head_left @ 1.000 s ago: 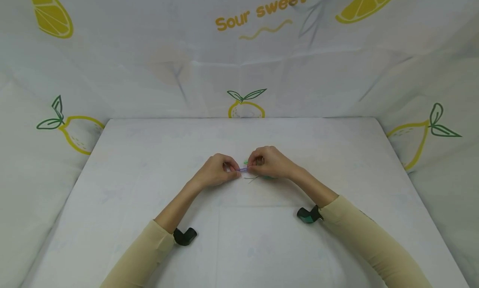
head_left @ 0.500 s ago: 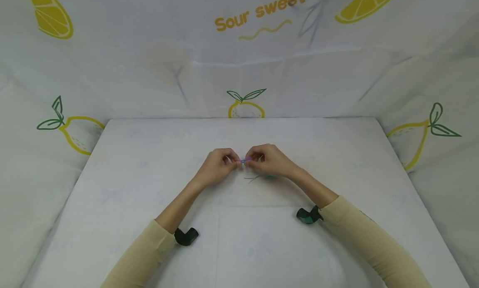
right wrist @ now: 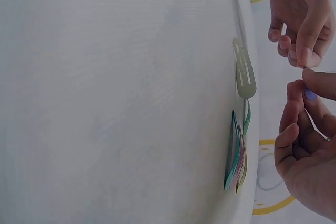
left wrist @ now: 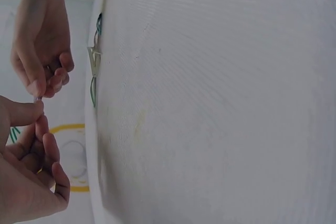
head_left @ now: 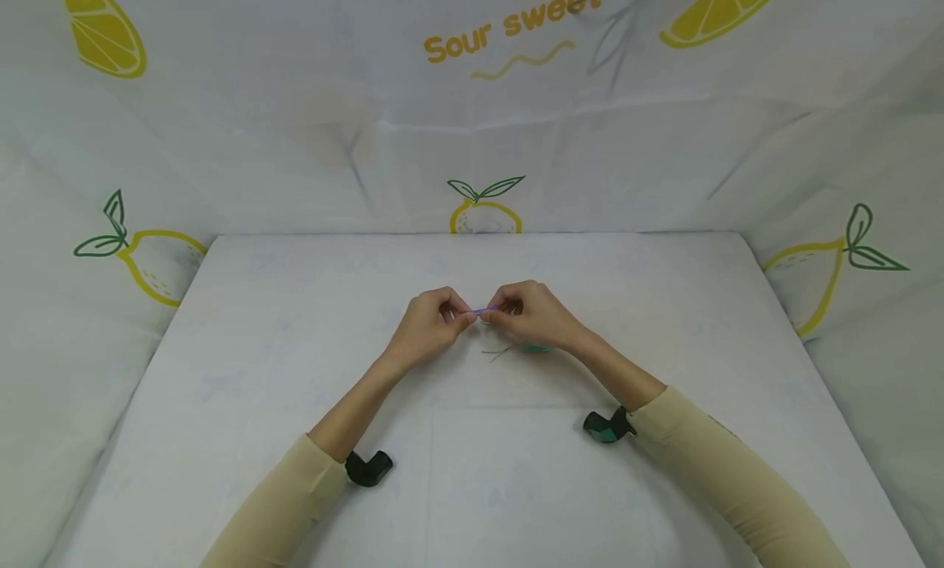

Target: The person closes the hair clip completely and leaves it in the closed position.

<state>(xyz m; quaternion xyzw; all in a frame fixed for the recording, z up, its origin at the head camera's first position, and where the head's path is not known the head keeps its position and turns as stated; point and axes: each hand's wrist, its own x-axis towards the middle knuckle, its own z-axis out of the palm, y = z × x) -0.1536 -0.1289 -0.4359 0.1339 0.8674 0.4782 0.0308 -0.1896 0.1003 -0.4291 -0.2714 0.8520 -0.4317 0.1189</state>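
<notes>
Between the two hands is a small purple snap hair clip [head_left: 478,311], mostly covered by fingertips. The left hand [head_left: 431,329] pinches one end with thumb and forefinger. At the other end, the right hand [head_left: 534,315] pinches it the same way, and its rounded purple end [right wrist: 310,94] shows below the thumb in the right wrist view. Both hands are above the table, fingertips almost meeting. Under them lie more snap clips: a pale green clip [right wrist: 245,74], and beside it a teal clip [right wrist: 231,153] close against pink and yellowish ones.
The table [head_left: 295,412] has a white cover and a far edge behind the hands. White cloth walls [head_left: 295,142] printed with lemons rise at the back and both sides. A dark wrist-worn device [head_left: 369,468] sits at the left cuff, another dark device [head_left: 606,426] at the right.
Both hands have shifted slightly away from the body with the purple hair clip between them. The clips lying on the table stay in place.
</notes>
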